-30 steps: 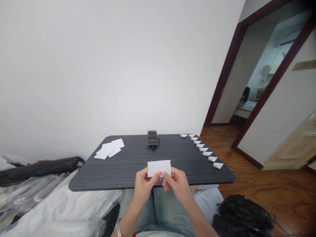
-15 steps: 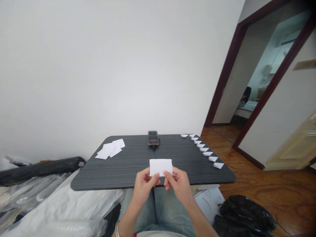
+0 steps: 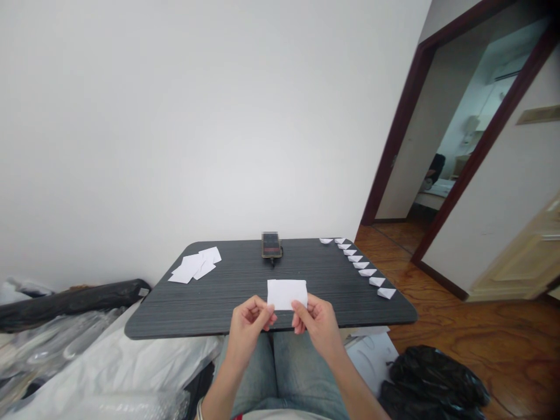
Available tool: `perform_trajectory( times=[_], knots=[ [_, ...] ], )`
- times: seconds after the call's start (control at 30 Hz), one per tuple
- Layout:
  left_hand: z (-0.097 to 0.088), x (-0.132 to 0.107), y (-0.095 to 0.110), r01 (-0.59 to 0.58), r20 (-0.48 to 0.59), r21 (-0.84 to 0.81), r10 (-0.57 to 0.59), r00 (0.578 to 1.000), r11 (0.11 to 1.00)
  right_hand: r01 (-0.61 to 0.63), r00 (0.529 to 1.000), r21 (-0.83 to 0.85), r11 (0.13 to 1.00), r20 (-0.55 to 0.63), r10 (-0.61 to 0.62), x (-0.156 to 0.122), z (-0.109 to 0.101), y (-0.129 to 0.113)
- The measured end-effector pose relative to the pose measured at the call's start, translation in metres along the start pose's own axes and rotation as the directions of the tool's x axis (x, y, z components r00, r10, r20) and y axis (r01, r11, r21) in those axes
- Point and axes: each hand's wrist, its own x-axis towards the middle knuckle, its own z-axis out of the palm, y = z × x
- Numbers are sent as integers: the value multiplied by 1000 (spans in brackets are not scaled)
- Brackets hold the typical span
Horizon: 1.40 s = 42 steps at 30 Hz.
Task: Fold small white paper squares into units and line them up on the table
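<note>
A small white sheet of paper (image 3: 286, 294) is held up above the near edge of the dark table. My right hand (image 3: 318, 324) pinches its lower right part, thumb in front and fingers behind. At the lower left corner, the thumb and curled fingers of my left hand (image 3: 251, 321) close on the sheet's edge. Several white sheets (image 3: 192, 267) lie overlapping on the table's left side. Along the right edge runs a row of small folded white papers (image 3: 366, 272).
A phone (image 3: 271, 245) with a cable stands at the back middle of the dark table (image 3: 227, 291), close to the wall. Plastic-wrapped stuff (image 3: 83, 350) lies at the left. Black plastic bags (image 3: 431, 379) sit on the wooden floor at the right, below a doorway.
My left hand has slid left and down, from the paper's lower middle to its lower left corner. The paper has shifted slightly right and up, with my right hand still gripping it.
</note>
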Motion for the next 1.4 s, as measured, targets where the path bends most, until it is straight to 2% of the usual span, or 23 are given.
perform_trajectory(
  times=[0.17, 0.23, 0.37, 0.47, 0.63, 0.77, 0.9, 1.17, 1.4],
  knots=[
    [-2, 0, -2, -24, -59, -140, 16, 998, 990, -10, 1000, 38, 999, -9, 10, 1, 1, -1],
    [-1, 1, -1, -26, -43, -181, 18, 999, 983, -15, 1000, 49, 999, -13, 15, 0, 1, -1],
    [2, 1, 0, 14, 42, -52, -12, 999, 999, -19, 1000, 53, 998, -2, 19, 0, 1, -1],
    [5, 1, 0, 14, 25, 15, -14, 1000, 1000, -27, 1000, 69, 997, -6, 27, -1, 2, -2],
    [10, -2, 3, -16, -12, 37, 17, 1000, 999, -90, 996, 162, 983, 5, 90, 1, 6, 2],
    [10, -2, 1, -56, 2, 83, 56, 998, 995, -169, 986, 180, 969, 37, 165, 4, 11, 6],
    [9, 0, -4, -79, 17, 147, 78, 997, 986, -185, 983, 190, 964, 17, 185, 6, 13, 6],
    [7, 1, -1, -34, 16, 124, 32, 999, 992, -159, 987, 165, 973, -5, 162, 7, 10, 6],
    [1, 3, -2, -28, -43, 89, 32, 999, 996, -130, 991, 109, 985, 39, 127, 10, -9, 2]
  ],
)
